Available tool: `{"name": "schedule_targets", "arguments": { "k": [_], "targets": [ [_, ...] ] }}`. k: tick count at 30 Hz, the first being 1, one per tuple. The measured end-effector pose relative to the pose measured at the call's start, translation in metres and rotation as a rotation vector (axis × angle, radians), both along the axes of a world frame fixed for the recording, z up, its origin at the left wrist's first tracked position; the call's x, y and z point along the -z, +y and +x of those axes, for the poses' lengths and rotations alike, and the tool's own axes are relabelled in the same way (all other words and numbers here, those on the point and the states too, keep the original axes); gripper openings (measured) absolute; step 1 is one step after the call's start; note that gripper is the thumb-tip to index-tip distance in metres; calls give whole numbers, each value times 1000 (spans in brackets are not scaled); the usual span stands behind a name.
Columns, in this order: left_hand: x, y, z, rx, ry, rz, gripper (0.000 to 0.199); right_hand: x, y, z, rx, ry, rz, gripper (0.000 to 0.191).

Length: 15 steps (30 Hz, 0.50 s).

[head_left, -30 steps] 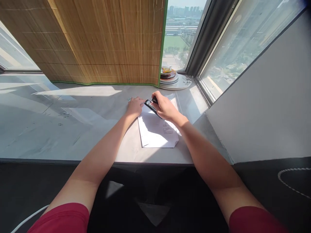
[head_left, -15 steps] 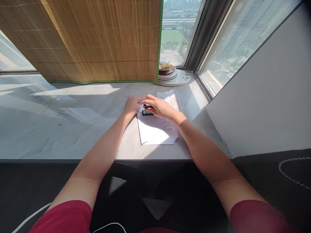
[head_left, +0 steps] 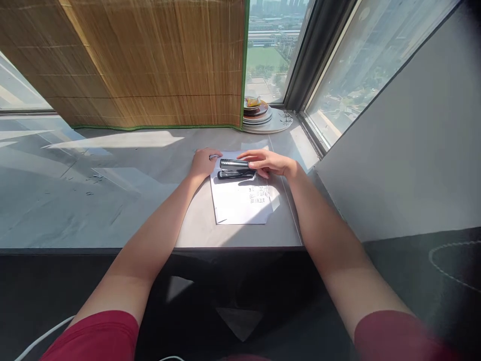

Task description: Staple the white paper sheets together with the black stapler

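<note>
A black stapler (head_left: 235, 174) lies on a white sheet of paper (head_left: 235, 203), its upper arm raised from its base at the left end. My right hand (head_left: 270, 163) grips the stapler's right end, thumb against the upper arm and some fingers stretched along its far side. To the left, my left hand (head_left: 203, 163) rests at the paper's upper left edge with its fingers curled. A small dark bit shows at those fingertips, too small to name. Rows of small dark marks cover the right part of the paper.
Stacked plates (head_left: 257, 119) with a yellow packet (head_left: 253, 102) on top stand in the window corner. A bamboo blind (head_left: 158, 65) hangs behind the stone ledge (head_left: 150, 200). Loose staples (head_left: 90, 193) lie scattered at left. A white wall (head_left: 406, 150) rises at right.
My right hand has moved right, from above the stapler to its right end, uncovering most of the stapler. My left hand has stayed at the paper's edge.
</note>
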<state>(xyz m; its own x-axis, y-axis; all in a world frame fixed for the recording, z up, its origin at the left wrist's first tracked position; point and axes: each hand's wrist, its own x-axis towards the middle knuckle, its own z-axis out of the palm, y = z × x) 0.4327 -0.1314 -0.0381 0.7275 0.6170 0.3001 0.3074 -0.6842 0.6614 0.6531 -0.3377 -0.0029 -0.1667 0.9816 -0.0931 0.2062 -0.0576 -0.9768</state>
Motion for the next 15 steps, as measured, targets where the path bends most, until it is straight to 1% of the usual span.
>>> {"name": "schedule_targets", "arguments": {
  "k": [2,4,5,7,9,11,13,15],
  "targets": [
    [2,1,1,1,-8,2,33,-1,1,-4,-62,-49,-16,62],
    [3,2,1,7,-13,3,34,-1,2,-8,-72,-140,4,54],
    [3,2,1,10,-17,1,34,-1,3,-10,-52,-182,29,49],
    [3,3,1,17,-27,-4,35,0,5,-13,28,-239,95,44],
    [2,3,0,18,-29,-10,34,2,6,-15,136,-257,150,44],
    [0,3,0,13,-23,-15,32,4,8,-15,229,-266,167,45],
    [-1,2,0,3,-23,-22,29,8,10,-13,293,-248,161,48],
    [-1,1,0,-13,-38,-39,27,10,11,-10,340,-168,157,53]
  ]
}}
